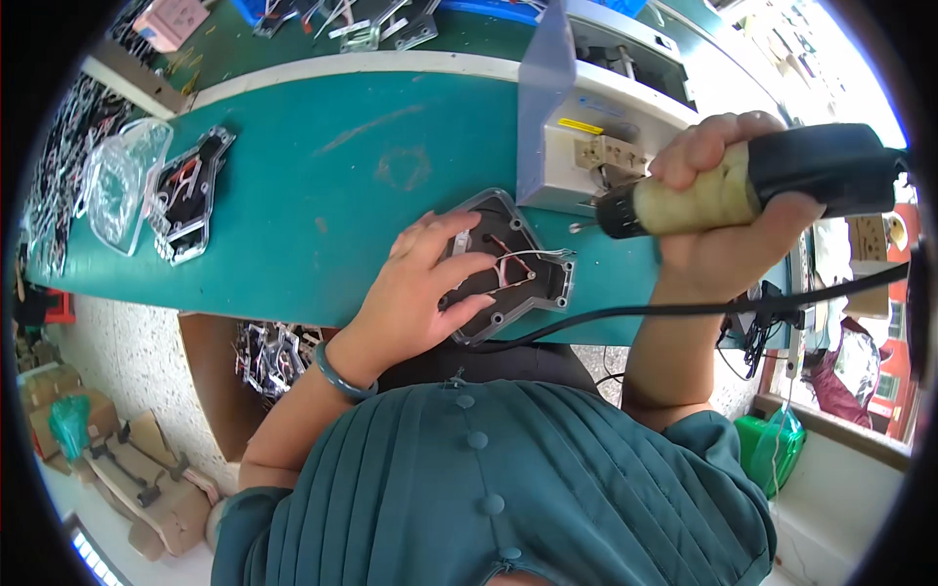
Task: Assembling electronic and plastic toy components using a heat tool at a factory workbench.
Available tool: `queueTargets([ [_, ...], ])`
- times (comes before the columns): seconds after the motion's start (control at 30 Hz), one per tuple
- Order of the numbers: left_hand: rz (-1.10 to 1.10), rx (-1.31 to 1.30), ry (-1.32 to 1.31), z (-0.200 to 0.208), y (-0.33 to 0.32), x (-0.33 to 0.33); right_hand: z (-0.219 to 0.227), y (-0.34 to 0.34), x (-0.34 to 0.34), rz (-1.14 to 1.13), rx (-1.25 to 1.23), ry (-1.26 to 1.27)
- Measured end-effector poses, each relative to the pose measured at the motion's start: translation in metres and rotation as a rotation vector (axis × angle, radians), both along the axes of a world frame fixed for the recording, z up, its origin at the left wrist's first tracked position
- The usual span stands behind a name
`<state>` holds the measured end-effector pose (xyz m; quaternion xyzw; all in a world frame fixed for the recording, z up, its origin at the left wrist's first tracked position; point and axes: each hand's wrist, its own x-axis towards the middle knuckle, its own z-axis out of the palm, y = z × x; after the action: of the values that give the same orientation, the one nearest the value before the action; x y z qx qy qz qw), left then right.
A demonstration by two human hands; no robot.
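Observation:
My right hand is wrapped round a corded electric screwdriver with a cream body and black ends. Its tip points left and stays apart from the housing. A dark, angular plastic housing with a pale rim lies on the bench in front of me, open side up. Thin red and white wires run inside it. Over its left side rests my left hand, fingers spread and reaching inside the rim. The palm hides part of the housing, and the fingertips' exact contact is hard to make out.
A white machine stands behind the housing. A black cable crosses the bench's near edge. Far left lie another housing with wires and a clear plastic bag. Below is a cardboard box of parts.

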<state>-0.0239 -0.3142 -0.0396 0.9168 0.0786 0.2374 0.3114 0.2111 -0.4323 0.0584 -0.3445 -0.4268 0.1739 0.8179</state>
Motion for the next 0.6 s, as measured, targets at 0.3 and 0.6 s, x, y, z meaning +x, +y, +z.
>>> queueTargets([
  [0.3,0.017,0.083,0.025,-0.001,-0.009,0.005,-0.031,0.034,-0.033,-0.021,-0.148,-0.018],
  [0.6,0.059,0.149,0.046,0.006,-0.018,0.012,-0.028,0.032,-0.030,-0.003,-0.181,-0.045],
])
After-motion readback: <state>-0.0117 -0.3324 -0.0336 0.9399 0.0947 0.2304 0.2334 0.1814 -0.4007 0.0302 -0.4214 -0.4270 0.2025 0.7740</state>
